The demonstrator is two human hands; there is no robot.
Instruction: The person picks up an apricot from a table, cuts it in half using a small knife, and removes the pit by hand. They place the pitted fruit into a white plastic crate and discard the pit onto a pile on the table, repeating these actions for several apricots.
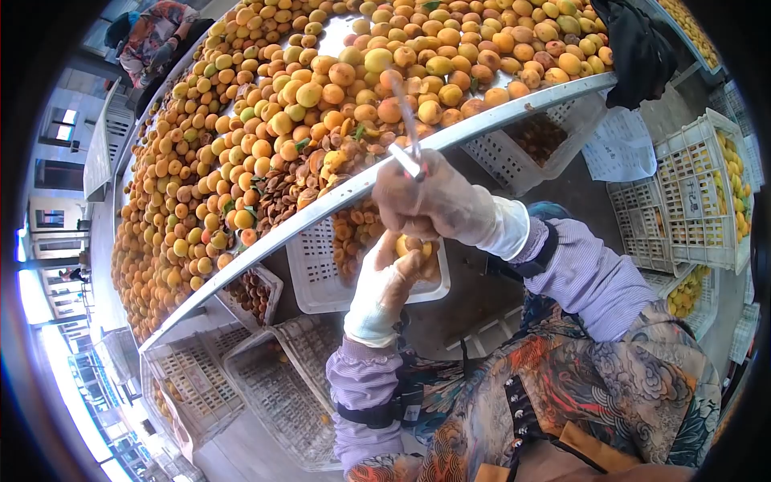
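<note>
My left hand [385, 281], in a pale glove, is closed round an apricot [408, 245] above a white crate [313, 293] of apricot pieces [350, 241]. Just over it, my gloved right hand [434, 197] is wrapped round a small knife [405, 159], whose thin blurred blade points up towards the table. The two hands are touching or nearly so. Beyond them, a heap of whole apricots [309, 95] covers the metal-edged table [482, 120]. Brown apricot pits [281, 189] and torn fruit lie near the table's edge.
Under the table sits another white crate [554, 157] with dark contents. Crates of yellow fruit [707, 193] are stacked at right, and more crates [281, 394] stand at lower left. A black cloth [638, 52] hangs over the table corner. Another person [157, 40] is at the far left.
</note>
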